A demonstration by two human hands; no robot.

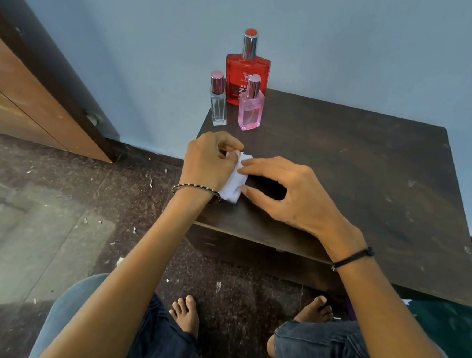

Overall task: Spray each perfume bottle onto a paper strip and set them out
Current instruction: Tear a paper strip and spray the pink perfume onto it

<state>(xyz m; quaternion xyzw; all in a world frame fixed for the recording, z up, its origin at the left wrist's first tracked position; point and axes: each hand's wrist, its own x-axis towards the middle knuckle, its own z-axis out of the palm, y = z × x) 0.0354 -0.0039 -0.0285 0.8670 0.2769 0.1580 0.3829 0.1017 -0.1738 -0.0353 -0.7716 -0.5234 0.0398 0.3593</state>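
Note:
Three perfume bottles stand at the dark wooden table's [355,170] far left corner: a tall red bottle [247,79] at the back, a slim clear bottle [217,99] with a pink cap, and a pink bottle [251,107] in front. White paper strips [234,183] lie near the table's left edge. My left hand [207,160] pinches the paper's upper end with curled fingers. My right hand [287,193] touches the paper's right edge with its index fingertip and thumb. Much of the paper is hidden under my left hand.
A blue wall rises behind the table. A brown wooden cabinet [25,94] stands at the left. The speckled floor [58,222] carries small white scraps. My knees and bare feet [186,312] are below the table's front edge.

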